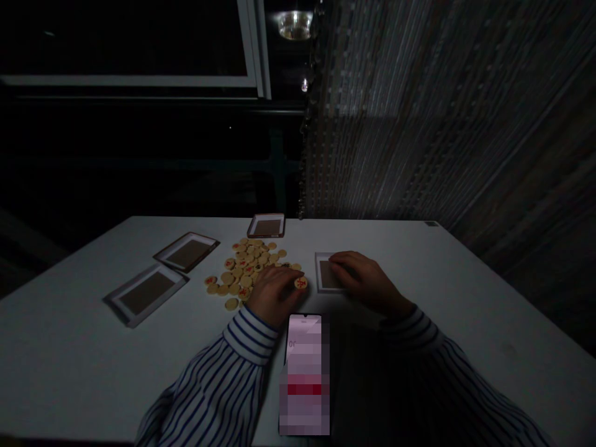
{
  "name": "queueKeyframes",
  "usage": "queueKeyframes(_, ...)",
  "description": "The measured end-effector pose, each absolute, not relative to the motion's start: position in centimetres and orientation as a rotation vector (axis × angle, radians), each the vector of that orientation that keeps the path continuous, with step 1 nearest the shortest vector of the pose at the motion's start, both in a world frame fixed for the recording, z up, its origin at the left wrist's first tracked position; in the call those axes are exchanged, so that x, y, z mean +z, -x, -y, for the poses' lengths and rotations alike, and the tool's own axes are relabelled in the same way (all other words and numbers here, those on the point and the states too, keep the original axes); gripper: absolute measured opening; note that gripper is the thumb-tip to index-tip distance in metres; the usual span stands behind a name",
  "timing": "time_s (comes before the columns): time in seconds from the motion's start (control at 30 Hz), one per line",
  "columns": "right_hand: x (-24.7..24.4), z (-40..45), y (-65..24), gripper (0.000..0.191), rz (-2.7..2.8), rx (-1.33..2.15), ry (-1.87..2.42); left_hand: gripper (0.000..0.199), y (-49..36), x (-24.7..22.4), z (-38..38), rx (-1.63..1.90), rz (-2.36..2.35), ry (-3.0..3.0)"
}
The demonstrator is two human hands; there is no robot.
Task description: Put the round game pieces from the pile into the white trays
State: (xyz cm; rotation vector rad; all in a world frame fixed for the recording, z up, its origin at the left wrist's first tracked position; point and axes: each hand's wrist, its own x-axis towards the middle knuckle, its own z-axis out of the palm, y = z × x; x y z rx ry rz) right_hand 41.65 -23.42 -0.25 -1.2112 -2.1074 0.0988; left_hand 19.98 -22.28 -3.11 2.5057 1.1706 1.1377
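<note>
My left hand (275,293) pinches a round wooden piece with a red character (300,283) between its fingertips, at the right edge of a heap of similar round pieces (249,264). Some pieces in the heap show red or dark characters, others are plain. My right hand (365,279) is over the right part of a shallow white box (325,288) with a brown bottom. Its fingers are bent together at the box, and whatever they may hold is hidden.
Two shallow boxes, one brown-edged (186,253) and one white (145,293), lie left of the heap. Another box (267,226) is behind it. A lit phone (305,347) lies at the front of the white table (84,347). A bead curtain (372,124) hangs behind.
</note>
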Motion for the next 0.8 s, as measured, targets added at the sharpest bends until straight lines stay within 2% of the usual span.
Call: queueKeyframes(0.8, -1.2, 23.1, -42.8, 0.019, 1.983, 0.092, 1.249, 0.021, -23.7, -2.3, 19.9, 1.161, -1.148, -2.324)
